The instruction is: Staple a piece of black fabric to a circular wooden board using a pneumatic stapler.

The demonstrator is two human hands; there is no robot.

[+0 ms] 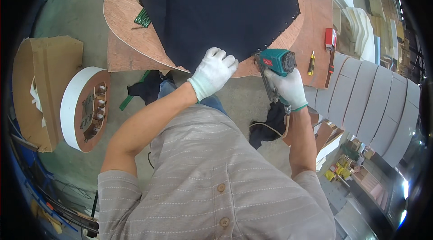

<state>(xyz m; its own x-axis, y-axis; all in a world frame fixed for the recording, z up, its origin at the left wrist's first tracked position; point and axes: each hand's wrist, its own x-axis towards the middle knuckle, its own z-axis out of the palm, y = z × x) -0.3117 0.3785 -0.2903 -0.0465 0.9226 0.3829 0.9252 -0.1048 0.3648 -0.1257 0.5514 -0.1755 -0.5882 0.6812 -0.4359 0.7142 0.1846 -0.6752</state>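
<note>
Black fabric (216,10) lies over a curved plywood panel (119,3), with a row of staples along its right edge. My left hand (214,71), in a white glove, is closed at the near edge of the fabric, fingers curled and pinching it. My right hand (288,87), gloved too, is wrapped around the handle of a teal pneumatic staple gun (276,61). The gun's nose is at the fabric's edge, right of my left hand. A hose (287,125) hangs from its handle.
Green staple strips (142,18) lie on the panel's left. On the worktable (315,14) at right are a yellow cutter (311,63), a red box (330,38) and a red-and-black tool (331,68). A white-rimmed oval frame (72,109) and a cardboard box (47,86) stand left; grey padded pieces (352,91) stand right.
</note>
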